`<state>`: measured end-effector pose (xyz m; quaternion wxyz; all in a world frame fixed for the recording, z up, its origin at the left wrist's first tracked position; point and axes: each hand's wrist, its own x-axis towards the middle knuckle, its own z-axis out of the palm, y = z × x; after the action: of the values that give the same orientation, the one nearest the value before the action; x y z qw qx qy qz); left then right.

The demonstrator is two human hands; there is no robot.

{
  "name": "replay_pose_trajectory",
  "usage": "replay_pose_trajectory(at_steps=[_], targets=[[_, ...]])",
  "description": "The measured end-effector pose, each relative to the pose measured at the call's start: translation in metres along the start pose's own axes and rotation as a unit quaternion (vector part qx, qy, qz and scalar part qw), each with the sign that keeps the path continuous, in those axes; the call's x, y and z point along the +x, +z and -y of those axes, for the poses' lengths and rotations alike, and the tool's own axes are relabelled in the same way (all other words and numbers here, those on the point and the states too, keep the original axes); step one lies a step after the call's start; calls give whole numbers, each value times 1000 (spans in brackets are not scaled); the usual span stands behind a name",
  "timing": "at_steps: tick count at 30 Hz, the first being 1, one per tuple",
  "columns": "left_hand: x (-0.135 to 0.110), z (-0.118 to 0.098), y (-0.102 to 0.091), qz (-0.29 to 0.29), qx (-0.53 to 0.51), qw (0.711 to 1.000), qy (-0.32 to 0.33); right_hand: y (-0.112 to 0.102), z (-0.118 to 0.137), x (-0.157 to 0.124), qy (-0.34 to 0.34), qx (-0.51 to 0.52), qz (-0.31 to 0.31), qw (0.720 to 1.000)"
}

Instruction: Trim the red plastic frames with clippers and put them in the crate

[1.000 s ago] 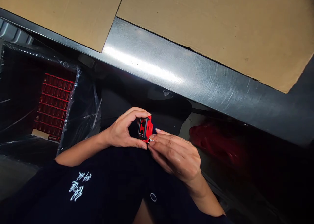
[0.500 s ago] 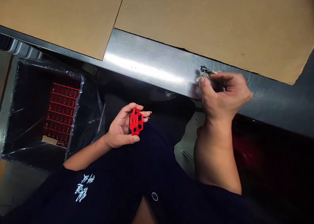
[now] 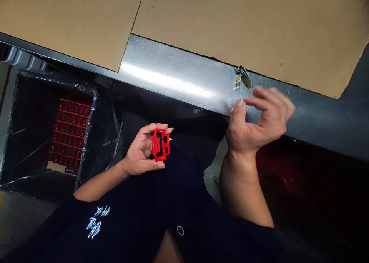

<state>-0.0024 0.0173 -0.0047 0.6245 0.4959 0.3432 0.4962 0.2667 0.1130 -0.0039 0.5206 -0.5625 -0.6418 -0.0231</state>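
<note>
My left hand (image 3: pixel 144 149) holds a small red plastic frame-like part (image 3: pixel 160 145) by its edges, between the thumb below and the fingers above. Cut-outs pierce the part, one of them round. Over the edge of the steel strip, my right hand (image 3: pixel 261 115) is raised, its fingers loosely curled and slightly blurred. Thumb tip and forefinger are close together, and nothing shows between them. Just beyond the fingertips lies a small V-shaped hand tool (image 3: pixel 242 77) with yellow and silver legs and a dark end; its exact kind is unclear. The tool rests on the steel table surface (image 3: pixel 173 69).
Brown cardboard sheets (image 3: pixel 245 28) cover the far part of the table. Below left stands a bin lined with dark plastic (image 3: pixel 106 117), with rows of red parts (image 3: pixel 70 128) inside. Something dark red (image 3: pixel 282 174) sits in shadow under the table at right.
My right hand has let go of the small tool, which now lies on the steel, and has drawn back toward me. The red part has turned slightly in my left hand, showing a wider opening.
</note>
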Motion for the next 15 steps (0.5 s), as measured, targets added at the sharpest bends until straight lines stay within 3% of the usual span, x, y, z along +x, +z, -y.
replay_pose_trajectory(at_steps=[1, 3, 5, 7, 11, 13, 14, 15], targets=[[0, 1, 0, 1, 2, 1000, 7, -4, 15, -7, 37, 43, 22, 998], [0, 2, -1, 4, 5, 1000, 26, -12, 43, -19, 133, 154, 133, 970], [1, 2, 0, 11, 8, 999, 39, -17, 64, -28, 204, 247, 280, 905], [3, 1, 1, 17, 8, 999, 43, -21, 78, -32, 252, 307, 383, 834], [4, -2, 3, 31, 12, 999, 29, -22, 90, -39, 315, 369, 470, 738], [3, -2, 2, 43, 31, 998, 35, -24, 90, -42, 324, 368, 489, 722], [2, -1, 1, 48, 42, 997, 42, -24, 88, -43, 323, 352, 479, 737], [2, 0, 0, 54, 51, 996, 50, -25, 83, -43, 316, 322, 451, 770]])
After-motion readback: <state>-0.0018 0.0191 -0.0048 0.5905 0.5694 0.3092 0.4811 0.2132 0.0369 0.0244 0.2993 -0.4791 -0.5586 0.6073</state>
